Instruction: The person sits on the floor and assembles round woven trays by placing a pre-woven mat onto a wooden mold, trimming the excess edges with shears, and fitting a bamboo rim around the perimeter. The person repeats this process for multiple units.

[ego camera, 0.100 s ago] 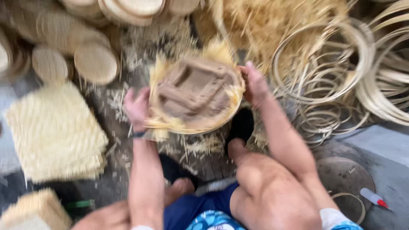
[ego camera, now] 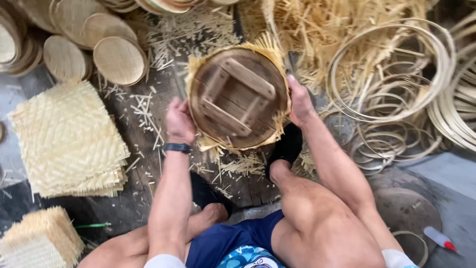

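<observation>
— Now, item one?
— Round wooden mould (ego camera: 238, 97) on the plank floor (ego camera: 148, 149), woven mat (ego camera: 198, 64) beneath it, fringe untrimmed, no hoop fitted, I judge.
— Hands?
— Left hand (ego camera: 179, 121) and right hand (ego camera: 299, 101) clamped on opposite rims, arms extended between my knees. Finished discs (ego camera: 119, 59) stacked beyond.
</observation>
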